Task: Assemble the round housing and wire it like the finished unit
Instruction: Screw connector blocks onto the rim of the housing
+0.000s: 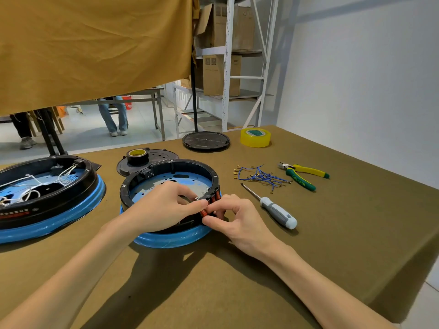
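The round housing (169, 200), a black ring seated on a blue base, sits on the bench (356, 233) directly in front of me. My left hand (164, 208) reaches across the ring's open centre and my right hand (237, 222) comes in from outside; the fingers of both are curled and pinch small red components (204, 212) at the housing's near-right rim. Whether these parts are seated or loose in their slots I cannot tell, since my fingertips cover them.

Left of the housing lies the finished unit (45, 198), its white wires visible inside. Right of the housing lie a screwdriver (273, 210), a bundle of blue terminal leads (259, 176) and, beyond them, side cutters (301, 174). Behind the housing rests a dark cover plate (164, 160) carrying a roll of black tape (137, 156).

Likely faults from here: a red part could tilt and jam if I press it unevenly, or slip from the pinch and drop inside the ring. Pushing sideways on the rim could shift the unclamped housing on the bench. Misplaced parts would leave the wiring unlike the finished unit.
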Action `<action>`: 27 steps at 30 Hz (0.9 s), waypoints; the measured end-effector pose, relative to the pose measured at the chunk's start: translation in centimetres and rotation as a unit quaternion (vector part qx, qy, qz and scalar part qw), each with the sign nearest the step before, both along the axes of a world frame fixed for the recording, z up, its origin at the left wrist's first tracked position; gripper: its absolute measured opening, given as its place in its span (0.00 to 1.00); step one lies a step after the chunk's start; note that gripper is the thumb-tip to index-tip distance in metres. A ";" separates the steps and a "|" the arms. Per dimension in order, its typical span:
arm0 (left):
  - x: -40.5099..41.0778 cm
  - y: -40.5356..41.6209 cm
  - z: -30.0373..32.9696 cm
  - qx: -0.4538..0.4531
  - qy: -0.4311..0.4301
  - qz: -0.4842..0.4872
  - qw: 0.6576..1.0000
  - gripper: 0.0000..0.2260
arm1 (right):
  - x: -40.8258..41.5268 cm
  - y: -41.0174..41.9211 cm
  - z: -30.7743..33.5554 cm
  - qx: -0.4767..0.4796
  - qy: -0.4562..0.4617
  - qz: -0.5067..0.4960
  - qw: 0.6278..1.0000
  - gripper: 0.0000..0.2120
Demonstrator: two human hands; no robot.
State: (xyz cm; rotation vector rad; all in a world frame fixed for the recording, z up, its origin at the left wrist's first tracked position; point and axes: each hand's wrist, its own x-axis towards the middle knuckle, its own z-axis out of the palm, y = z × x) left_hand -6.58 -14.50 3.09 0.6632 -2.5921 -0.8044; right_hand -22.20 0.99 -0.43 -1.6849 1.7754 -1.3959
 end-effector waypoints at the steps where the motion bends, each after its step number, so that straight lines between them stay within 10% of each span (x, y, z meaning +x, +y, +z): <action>1: 0.1 -0.1 0.1 0.004 -0.005 -0.003 1.000 0.16 | 0.1 0.0 0.0 -0.003 0.003 0.000 1.000 0.08; 27: 0.2 0.6 0.3 -0.024 -0.007 0.000 1.000 0.17 | 1.2 0.5 0.9 0.084 0.074 -0.025 0.993 0.10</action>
